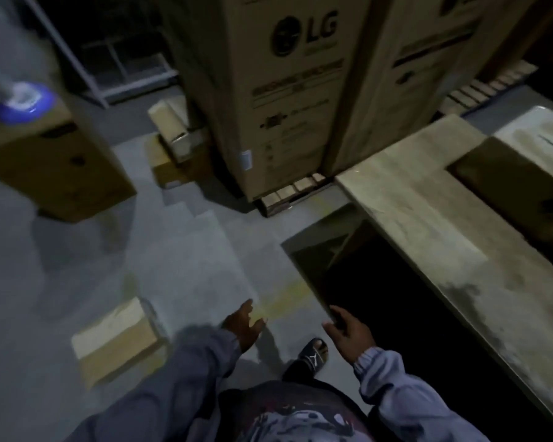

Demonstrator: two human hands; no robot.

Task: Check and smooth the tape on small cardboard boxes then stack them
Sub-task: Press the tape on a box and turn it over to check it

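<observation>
Cardboard is in neither grip: the left grip (244, 327) hangs over the grey floor (189, 250) with fingers spread and relaxed, holding nothing. The right grip (348, 334) is likewise loose and empty, its fingertips close to the dark corner at the foot of a long flat carton (428, 224) on the person's right; whether they touch it is lost in the gloom. One small taped box (115, 339) lies on the floor just left of the left sleeve, and more small boxes (173, 135) sit piled against the tall LG carton (288, 90) farther off. The likely trouble is the dim light: lifted tape edges or wrinkles could pass unnoticed, and the sandalled foot (313, 352) might clip the near box or the low carton on a step, leaving a stack crooked.
</observation>
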